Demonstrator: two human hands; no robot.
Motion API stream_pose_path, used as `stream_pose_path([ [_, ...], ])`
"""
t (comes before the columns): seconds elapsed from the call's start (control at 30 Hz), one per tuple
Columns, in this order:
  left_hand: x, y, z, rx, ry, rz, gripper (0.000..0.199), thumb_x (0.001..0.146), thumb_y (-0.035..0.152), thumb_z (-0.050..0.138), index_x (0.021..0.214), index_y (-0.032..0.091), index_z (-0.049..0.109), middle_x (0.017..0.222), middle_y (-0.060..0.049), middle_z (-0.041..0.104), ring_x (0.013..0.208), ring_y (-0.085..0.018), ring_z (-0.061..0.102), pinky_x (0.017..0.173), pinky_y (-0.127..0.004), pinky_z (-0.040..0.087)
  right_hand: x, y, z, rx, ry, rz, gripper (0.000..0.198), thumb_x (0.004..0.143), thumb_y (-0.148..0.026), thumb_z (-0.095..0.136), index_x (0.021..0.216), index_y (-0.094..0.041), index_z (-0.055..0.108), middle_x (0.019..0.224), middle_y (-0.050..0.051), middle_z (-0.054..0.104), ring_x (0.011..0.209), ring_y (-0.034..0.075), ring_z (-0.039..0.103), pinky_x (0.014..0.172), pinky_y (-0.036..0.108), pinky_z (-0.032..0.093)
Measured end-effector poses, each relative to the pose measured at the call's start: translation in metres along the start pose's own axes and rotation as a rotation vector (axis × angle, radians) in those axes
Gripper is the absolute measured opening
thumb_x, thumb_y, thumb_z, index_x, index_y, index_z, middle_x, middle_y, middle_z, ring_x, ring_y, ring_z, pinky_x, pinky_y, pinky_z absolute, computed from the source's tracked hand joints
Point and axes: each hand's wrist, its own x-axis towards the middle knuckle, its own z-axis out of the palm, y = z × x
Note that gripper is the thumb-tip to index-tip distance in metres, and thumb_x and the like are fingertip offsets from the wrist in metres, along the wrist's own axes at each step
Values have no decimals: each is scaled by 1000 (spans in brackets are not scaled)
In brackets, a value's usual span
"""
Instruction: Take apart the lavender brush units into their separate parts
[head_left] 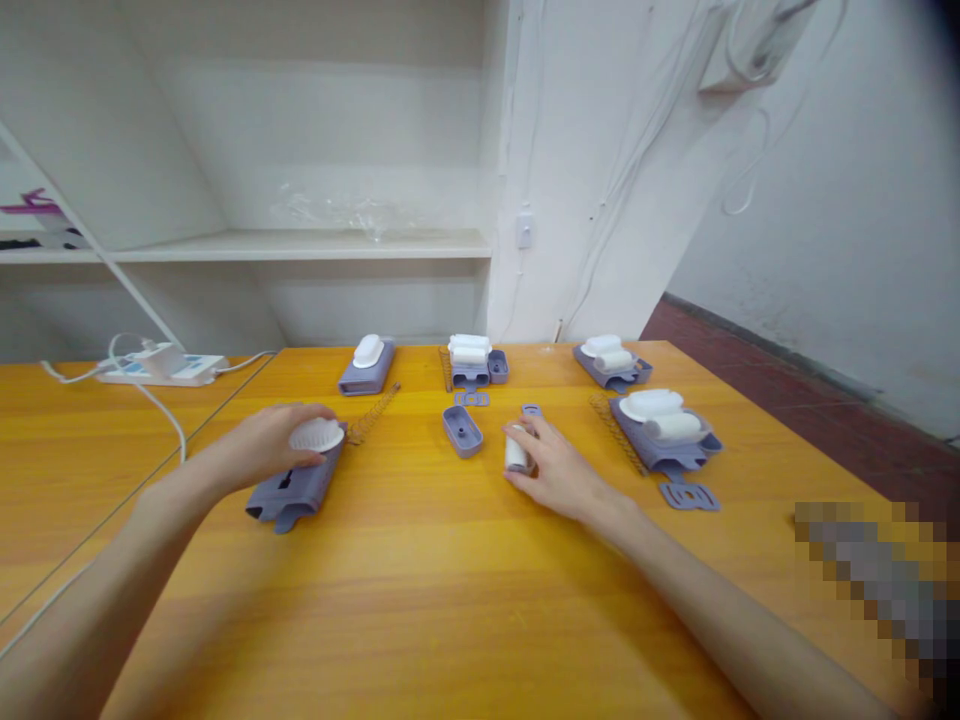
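My left hand (270, 440) is closed on a white ribbed oval piece (316, 435), over a purple flat-sided housing (296, 492) lying on the table. Beside that housing lies a thin coiled spring (377, 412). My right hand (555, 468) has its fingers around a short white cylinder (516, 450) standing at the table surface. Just beyond those fingers a small flat purple plate (532, 410) shows in part. An open purple oval cup (463, 432) rests between the two hands, touched by neither.
Similar purple housings with white parts on top stand at back left (367, 365), back centre (470, 365), back right (611, 362) and right (664, 430). A slotted purple plate (690, 497) lies near the right one. A power strip (163, 367) and cables occupy the left. Shelves (337, 245) rise behind.
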Motion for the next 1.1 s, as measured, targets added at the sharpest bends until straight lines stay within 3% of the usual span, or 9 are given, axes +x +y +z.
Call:
stream_pose_path([
  [0.13, -2, 35, -1, 51, 179, 74, 78, 64, 54, 68, 130, 19, 46, 127, -14, 53, 116, -33, 49, 97, -47, 37, -5, -24, -11, 125, 6, 8, 62, 75, -36, 65, 131, -19, 45, 125, 12, 46, 112, 25, 50, 99, 39, 40],
  [0.23, -13, 90, 9, -36, 221, 325, 83, 65, 49, 71, 137, 25, 37, 141, -13, 39, 128, -32, 38, 104, -48, 32, -14, -52, -18, 260, -68, -210, 73, 75, -24, 62, 140, -17, 30, 139, 13, 34, 126, 24, 40, 106, 35, 34],
  [0.33, -28, 135, 31, -207, 54, 552, 88, 67, 38, 75, 141, 29, 27, 142, -9, 40, 130, -27, 37, 107, -45, 31, -24, -73, -19, 349, -195, -362, 73, 75, -18, 59, 141, -17, 27, 141, 13, 33, 126, 24, 40, 103, 35, 38],
  [0.43, -39, 149, 50, -373, -46, 523, 70, 80, 28, 64, 139, 31, 28, 135, -7, 49, 121, -21, 49, 101, -38, 40, -30, -80, -15, 407, -244, -376, 55, 78, -18, 56, 130, -17, 37, 126, 12, 48, 116, 22, 48, 97, 35, 43],
  [0.53, -43, 143, 55, -414, -61, 491, 63, 82, 25, 61, 137, 34, 31, 135, -3, 50, 121, -19, 49, 102, -37, 41, -31, -80, -10, 384, -204, -422, 34, 77, -22, 60, 109, -17, 48, 113, 9, 55, 113, 22, 48, 101, 39, 37],
  [0.67, -51, 122, 49, -359, 4, 443, 54, 85, 28, 57, 134, 35, 35, 134, -1, 51, 120, -17, 50, 101, -33, 42, -24, -76, -6, 340, -69, -494, 42, 75, -38, 66, 107, -16, 49, 118, 12, 51, 114, 24, 45, 101, 41, 36],
  [0.87, -74, 49, 37, -182, 333, 164, 48, 80, 50, 58, 123, 30, 48, 123, -4, 60, 109, -24, 58, 92, -36, 48, 0, -56, 2, 92, 143, -213, 35, 86, -25, 50, 120, -15, 49, 126, 15, 47, 117, 26, 42, 100, 43, 34],
  [0.97, -81, 16, 31, -75, 403, 83, 41, 78, 53, 57, 113, 31, 55, 110, -3, 66, 101, -26, 61, 87, -40, 50, 11, -49, 11, -51, 141, -126, 45, 82, -23, 54, 127, -17, 47, 135, 16, 40, 124, 29, 35, 102, 47, 29],
  [1.1, -84, -4, 25, -14, 417, 95, 29, 81, 54, 51, 100, 35, 62, 103, 3, 69, 97, -25, 62, 86, -41, 50, 17, -46, 22, -105, 90, -118, 23, 84, -19, 53, 106, -18, 58, 124, 13, 49, 116, 25, 42, 96, 42, 34],
])
